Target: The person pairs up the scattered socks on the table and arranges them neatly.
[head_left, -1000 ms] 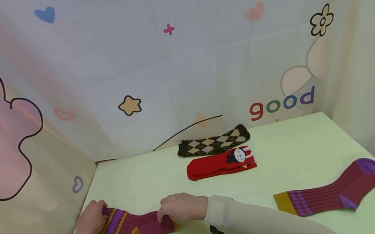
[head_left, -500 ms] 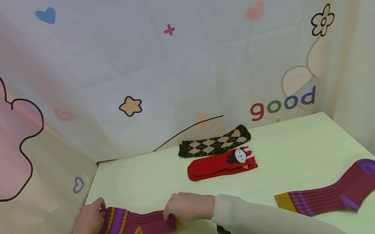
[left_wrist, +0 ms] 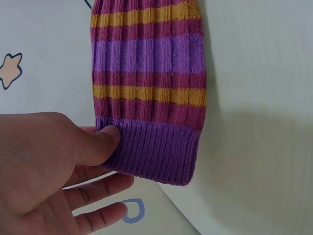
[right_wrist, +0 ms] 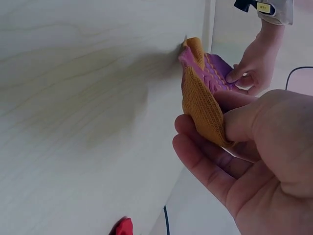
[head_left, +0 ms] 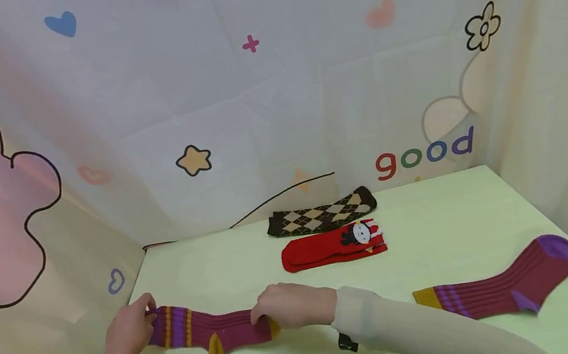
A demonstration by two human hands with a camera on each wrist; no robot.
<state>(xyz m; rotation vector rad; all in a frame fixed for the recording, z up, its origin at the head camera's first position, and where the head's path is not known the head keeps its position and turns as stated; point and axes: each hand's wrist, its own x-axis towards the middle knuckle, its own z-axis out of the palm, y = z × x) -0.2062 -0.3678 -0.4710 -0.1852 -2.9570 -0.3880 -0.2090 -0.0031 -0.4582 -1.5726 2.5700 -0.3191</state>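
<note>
I see the left hand (head_left: 124, 335) pinching the sock (head_left: 218, 328) at nine o'clock, right hand (head_left: 293, 304) at three, seemingly keeping it straight.

Near the far edge of the pale green table (head_left: 451, 225), dark argyle hosiery (head_left: 323, 216) with tan diamonds lies just behind red hosiery (head_left: 317, 250) bearing a white cartoon face (head_left: 361, 233). Beyond hangs a pale cloth curtain (head_left: 274, 111) printed with a blue heart (head_left: 63, 24) and multicoloured "good" lettering (head_left: 428, 153).
</note>
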